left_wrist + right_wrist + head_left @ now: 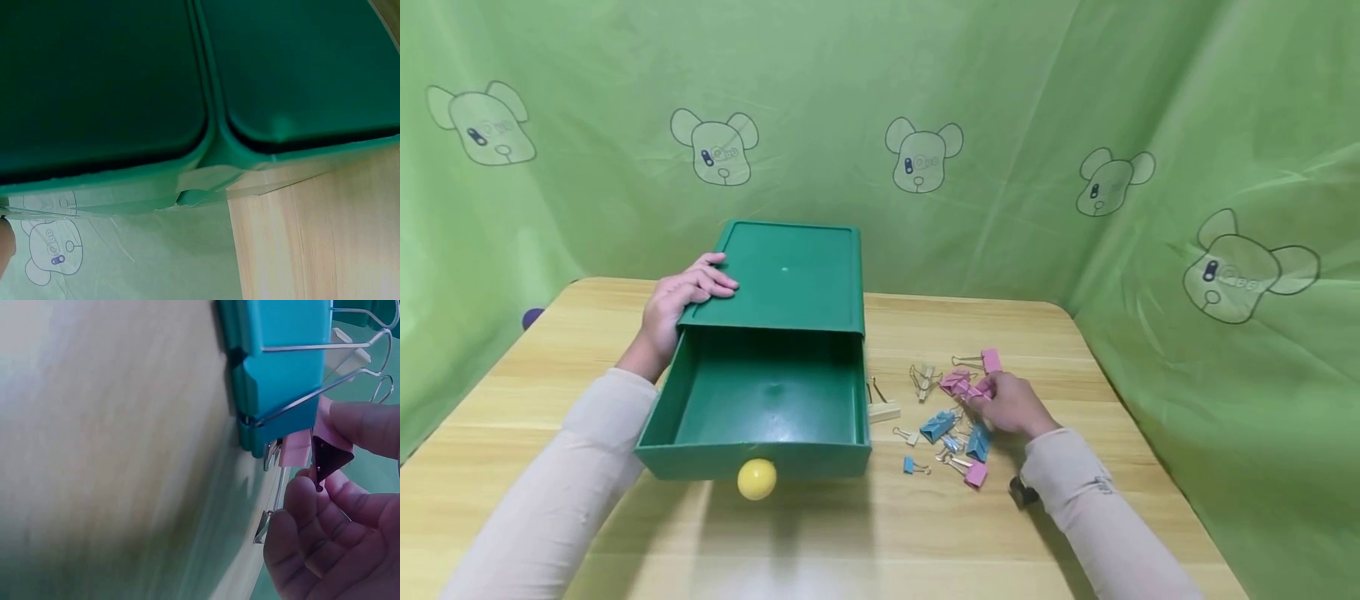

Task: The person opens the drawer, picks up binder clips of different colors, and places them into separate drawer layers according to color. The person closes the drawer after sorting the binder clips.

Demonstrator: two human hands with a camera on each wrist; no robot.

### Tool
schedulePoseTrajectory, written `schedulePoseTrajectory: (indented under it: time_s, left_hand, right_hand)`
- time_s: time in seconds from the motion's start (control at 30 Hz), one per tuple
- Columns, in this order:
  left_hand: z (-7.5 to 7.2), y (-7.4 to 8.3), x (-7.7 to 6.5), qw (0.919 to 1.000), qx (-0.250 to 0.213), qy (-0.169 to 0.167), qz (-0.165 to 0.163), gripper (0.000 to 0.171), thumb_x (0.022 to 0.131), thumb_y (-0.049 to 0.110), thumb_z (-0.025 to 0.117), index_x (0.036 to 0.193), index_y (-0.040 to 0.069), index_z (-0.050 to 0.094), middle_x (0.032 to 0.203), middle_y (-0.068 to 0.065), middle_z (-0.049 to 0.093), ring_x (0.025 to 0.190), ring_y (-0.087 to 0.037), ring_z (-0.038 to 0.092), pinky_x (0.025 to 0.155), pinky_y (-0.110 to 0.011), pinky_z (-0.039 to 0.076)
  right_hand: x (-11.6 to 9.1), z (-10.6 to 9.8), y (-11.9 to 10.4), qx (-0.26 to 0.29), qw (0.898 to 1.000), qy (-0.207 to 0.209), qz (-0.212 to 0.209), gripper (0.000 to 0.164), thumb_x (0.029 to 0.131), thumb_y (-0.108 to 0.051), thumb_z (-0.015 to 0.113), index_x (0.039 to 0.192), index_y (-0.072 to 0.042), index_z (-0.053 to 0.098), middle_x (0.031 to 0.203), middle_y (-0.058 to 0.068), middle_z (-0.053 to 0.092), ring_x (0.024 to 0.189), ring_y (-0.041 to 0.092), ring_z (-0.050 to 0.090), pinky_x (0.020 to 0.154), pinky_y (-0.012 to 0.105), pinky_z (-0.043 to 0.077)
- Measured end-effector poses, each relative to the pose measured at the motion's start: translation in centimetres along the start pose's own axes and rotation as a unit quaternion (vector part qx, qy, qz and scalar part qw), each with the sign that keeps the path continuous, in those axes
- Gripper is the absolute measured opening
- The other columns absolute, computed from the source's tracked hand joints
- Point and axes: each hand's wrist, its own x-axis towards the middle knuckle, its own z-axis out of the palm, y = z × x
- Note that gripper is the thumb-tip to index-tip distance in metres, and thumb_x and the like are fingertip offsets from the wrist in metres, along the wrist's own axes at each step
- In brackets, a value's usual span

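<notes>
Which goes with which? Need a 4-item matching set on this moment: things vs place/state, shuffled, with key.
Things:
1. Left hand
2. Right hand
3. Drawer
4. Knob

Place/state:
A. Yellow, on a front panel
B. Pinching a pink binder clip
C. Resting on the left edge of the green case
D. Standing open

Pairs: 1-C, 2-B, 3-D, 4-A

The drawer [767,392] is hidden at the rear by its case [786,279]. The left wrist view's edge cuts off most of the left hand [5,245]. The dark object [1021,492] by the right sleeve [1096,510] is indistinct.
</notes>
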Motion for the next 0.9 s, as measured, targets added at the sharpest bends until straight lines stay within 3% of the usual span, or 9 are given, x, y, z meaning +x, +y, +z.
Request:
schedulePoseTrajectory:
  time_s: [0.13, 0.43, 0.77, 0.9]
  left_hand:
    - [0.1, 0.1, 0.1, 1.0000, -0.001, -0.001, 0.000, 0.043, 0.089, -0.006, 0.029, 0.083, -0.005, 0.071, 0.096, 0.005, 0.070, 0.129, -0.022, 0.039, 0.110, -0.035, 0.022]
    - [0.1, 0.1, -0.1, 1.0000, -0.008, 0.000, -0.004, 0.045, 0.089, -0.006, 0.029, 0.083, -0.001, 0.073, 0.096, 0.005, 0.071, 0.130, -0.023, 0.039, 0.111, -0.036, 0.022]
    - [0.1, -0.1, 0.0, 0.9998, -0.012, 0.007, 0.017, 0.045, 0.087, -0.008, 0.028, 0.081, -0.002, 0.073, 0.094, 0.004, 0.071, 0.126, -0.022, 0.043, 0.110, -0.034, 0.023]
    - [0.2, -0.2, -0.1, 0.9997, -0.017, 0.009, 0.015, 0.047, 0.087, -0.008, 0.028, 0.080, 0.002, 0.074, 0.093, 0.005, 0.071, 0.125, -0.021, 0.043, 0.110, -0.035, 0.023]
  right_hand:
    - [-0.1, -0.2, 0.2, 0.003, 1.000, 0.006, 0.004, 0.034, 0.088, -0.023, 0.069, 0.107, 0.003, 0.059, 0.088, 0.011, 0.060, 0.078, 0.024, 0.055, 0.067, 0.037, 0.049]
    - [-0.9, -0.5, 0.1, 0.037, 0.999, 0.007, 0.013, 0.027, 0.089, -0.023, 0.067, 0.104, -0.001, 0.058, 0.082, 0.008, 0.058, 0.067, 0.020, 0.055, 0.060, 0.033, 0.048]
    - [-1.7, -1.3, -0.3, 0.023, 1.000, 0.020, 0.004, 0.030, 0.087, -0.027, 0.070, 0.101, -0.003, 0.061, 0.083, 0.007, 0.058, 0.072, 0.021, 0.053, 0.061, 0.032, 0.046]
    - [-2.1, -1.5, -0.4, 0.031, 0.999, 0.018, 0.009, 0.029, 0.088, -0.028, 0.070, 0.100, -0.004, 0.060, 0.083, 0.007, 0.058, 0.071, 0.021, 0.053, 0.060, 0.032, 0.046]
